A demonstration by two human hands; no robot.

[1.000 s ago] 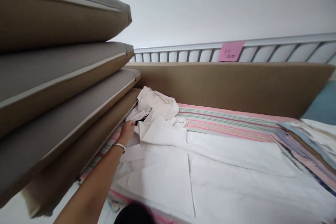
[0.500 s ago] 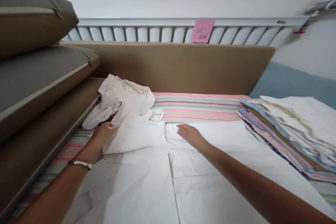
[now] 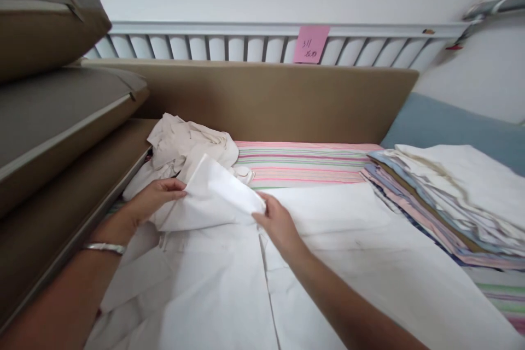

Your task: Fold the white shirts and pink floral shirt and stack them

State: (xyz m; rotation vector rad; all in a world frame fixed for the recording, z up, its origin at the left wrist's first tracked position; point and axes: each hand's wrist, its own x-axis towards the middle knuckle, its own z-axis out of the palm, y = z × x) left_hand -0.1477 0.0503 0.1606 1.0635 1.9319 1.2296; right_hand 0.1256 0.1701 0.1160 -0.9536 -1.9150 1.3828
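Observation:
A folded white cloth is lifted slightly off the white sheet that covers the striped bed. My left hand, with a silver bangle on its wrist, pinches the cloth's left edge. My right hand grips its right corner with closed fingers. Behind the cloth lies a crumpled heap of cream fabric against the stacked cushions.
Several brown cushions are stacked at the left. A tan padded board and a white railing with a pink note stand behind. A pile of folded striped and white linens lies at the right.
My right hand moved left from the flat sheet and took the cloth's right corner. Both hands have raised the folded white cloth off the sheet.

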